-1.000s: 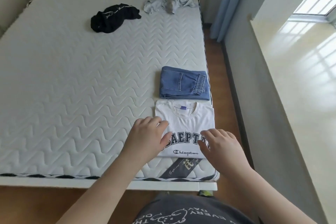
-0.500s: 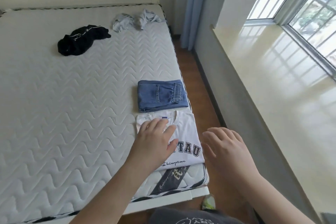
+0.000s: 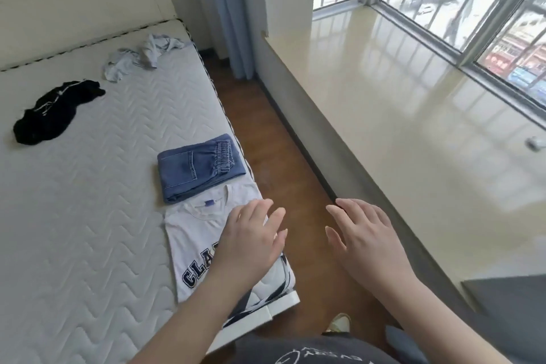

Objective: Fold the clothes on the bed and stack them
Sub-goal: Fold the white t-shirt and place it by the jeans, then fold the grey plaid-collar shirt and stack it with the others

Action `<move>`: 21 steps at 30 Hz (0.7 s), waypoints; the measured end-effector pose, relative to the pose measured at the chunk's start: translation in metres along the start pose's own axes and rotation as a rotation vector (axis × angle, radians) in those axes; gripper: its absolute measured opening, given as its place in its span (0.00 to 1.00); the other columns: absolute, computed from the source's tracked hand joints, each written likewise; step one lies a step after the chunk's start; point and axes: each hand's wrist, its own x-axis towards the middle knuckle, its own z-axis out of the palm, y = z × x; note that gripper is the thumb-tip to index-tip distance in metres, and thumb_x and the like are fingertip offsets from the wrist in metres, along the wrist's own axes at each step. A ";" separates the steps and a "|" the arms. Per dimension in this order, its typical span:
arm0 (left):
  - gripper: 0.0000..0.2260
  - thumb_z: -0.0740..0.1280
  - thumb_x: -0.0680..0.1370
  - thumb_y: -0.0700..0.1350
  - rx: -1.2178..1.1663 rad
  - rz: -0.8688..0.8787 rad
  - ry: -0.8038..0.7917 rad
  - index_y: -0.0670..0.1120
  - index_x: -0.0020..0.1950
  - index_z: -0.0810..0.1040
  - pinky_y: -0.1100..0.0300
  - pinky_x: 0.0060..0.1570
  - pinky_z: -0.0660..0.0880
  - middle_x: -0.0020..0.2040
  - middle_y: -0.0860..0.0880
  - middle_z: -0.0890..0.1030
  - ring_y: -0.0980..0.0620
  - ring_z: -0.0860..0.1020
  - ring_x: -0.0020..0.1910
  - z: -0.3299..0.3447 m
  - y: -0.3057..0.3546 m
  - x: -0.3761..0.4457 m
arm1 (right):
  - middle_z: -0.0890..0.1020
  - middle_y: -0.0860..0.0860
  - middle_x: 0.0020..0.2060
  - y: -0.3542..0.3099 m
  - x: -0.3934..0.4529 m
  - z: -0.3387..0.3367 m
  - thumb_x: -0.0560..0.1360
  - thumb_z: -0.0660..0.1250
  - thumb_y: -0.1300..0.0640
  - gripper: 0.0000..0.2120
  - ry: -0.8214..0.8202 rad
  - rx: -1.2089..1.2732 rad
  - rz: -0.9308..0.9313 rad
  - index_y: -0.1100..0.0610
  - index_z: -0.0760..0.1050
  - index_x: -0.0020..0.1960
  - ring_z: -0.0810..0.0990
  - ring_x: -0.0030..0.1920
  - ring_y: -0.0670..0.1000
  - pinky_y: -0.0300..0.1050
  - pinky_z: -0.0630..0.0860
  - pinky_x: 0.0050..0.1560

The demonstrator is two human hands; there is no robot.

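Hands, left point(image 3: 251, 242) and right point(image 3: 365, 241), empty above folded T-shirt point(image 3: 192, 233).

Left hand point(image 3: 251, 241) over folded shirt point(image 3: 195, 233) (white).

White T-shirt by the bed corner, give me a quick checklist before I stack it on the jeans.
1. White T-shirt folded flat: ok.
2. Folded jeans lying neat beside it as a base: ok.
3. Left hand over the shirt: ok; actual contact: cannot tell.
4. Right hand on the shirt: not ok, it is open over the floor.
5. All clothes folded: not ok, the black garment and the grey garment lie crumpled.
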 end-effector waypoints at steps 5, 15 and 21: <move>0.18 0.60 0.78 0.53 -0.008 0.040 0.036 0.47 0.62 0.80 0.49 0.57 0.75 0.58 0.47 0.80 0.46 0.79 0.58 0.011 0.063 0.038 | 0.81 0.54 0.57 0.057 -0.017 -0.009 0.74 0.71 0.52 0.18 -0.011 -0.012 0.116 0.58 0.79 0.61 0.80 0.58 0.57 0.54 0.75 0.59; 0.19 0.60 0.77 0.53 0.011 0.130 0.041 0.47 0.61 0.82 0.47 0.63 0.70 0.60 0.45 0.80 0.43 0.78 0.61 0.025 0.088 0.074 | 0.80 0.54 0.60 0.112 -0.014 -0.017 0.77 0.53 0.45 0.25 -0.022 -0.044 0.235 0.57 0.78 0.63 0.80 0.57 0.57 0.53 0.77 0.55; 0.21 0.58 0.78 0.54 0.002 0.041 -0.003 0.46 0.65 0.79 0.44 0.65 0.72 0.63 0.43 0.78 0.42 0.75 0.65 0.042 0.074 0.112 | 0.80 0.53 0.58 0.129 0.023 0.001 0.77 0.54 0.45 0.24 -0.053 -0.047 0.220 0.57 0.77 0.63 0.80 0.56 0.57 0.53 0.77 0.55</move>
